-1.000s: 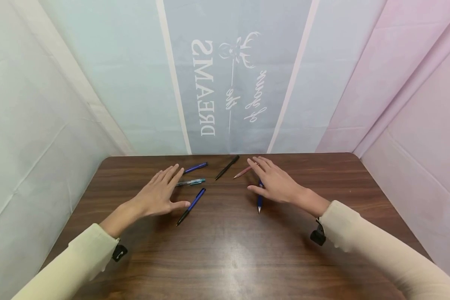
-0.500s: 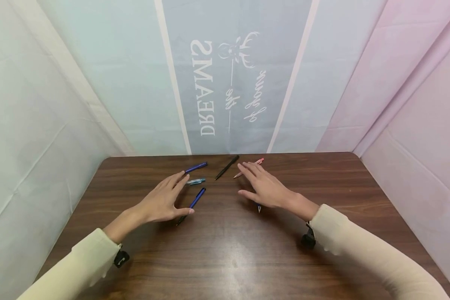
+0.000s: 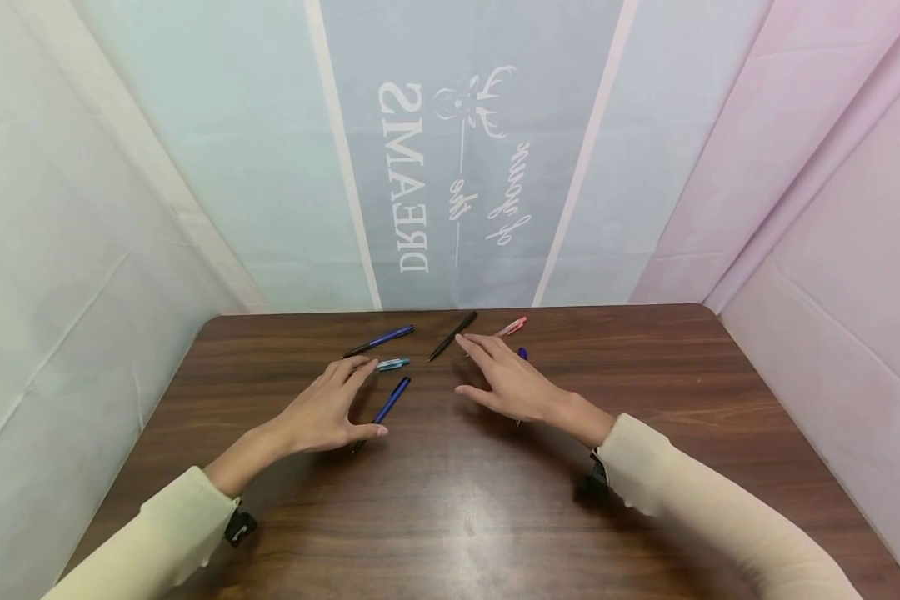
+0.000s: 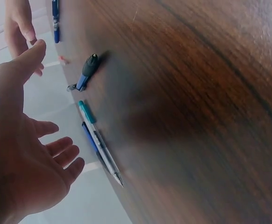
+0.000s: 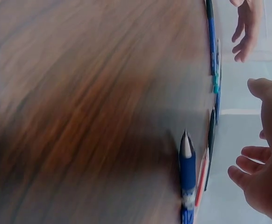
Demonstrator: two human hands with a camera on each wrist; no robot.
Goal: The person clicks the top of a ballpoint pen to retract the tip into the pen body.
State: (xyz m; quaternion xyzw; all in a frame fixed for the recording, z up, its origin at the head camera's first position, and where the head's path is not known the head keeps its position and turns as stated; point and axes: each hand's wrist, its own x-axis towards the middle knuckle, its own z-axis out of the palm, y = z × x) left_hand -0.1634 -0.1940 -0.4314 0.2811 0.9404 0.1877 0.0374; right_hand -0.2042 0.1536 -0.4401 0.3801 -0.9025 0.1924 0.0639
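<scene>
In the head view my left hand (image 3: 318,412) hovers with loosely bent fingers over the left-hand pens, holding nothing. Its fingertips partly cover a clear pen with a teal end (image 3: 393,364). Below its thumb lies a blue pen (image 3: 392,402) with a black grip. My right hand (image 3: 516,385), fingers extended and thumb apart, hangs above a blue pen with a silver tip (image 5: 187,170), hiding most of it in the head view. Beyond that hand's fingers are a red-ended pen (image 3: 513,327), partly covered, and a black pen (image 3: 452,337). Both wrist views show a gap between hand and table.
Another blue pen (image 3: 381,340) lies at the back left of the brown wooden table (image 3: 450,500). A printed cloth (image 3: 465,167) hangs along the table's back edge, and pale cloth walls (image 3: 82,250) stand on both sides.
My right hand has moved left and slightly nearer, uncovering the red pen's end. My left hand has drawn back a little, its fingers bending more, so the back blue pen shows fully. The pens stay put.
</scene>
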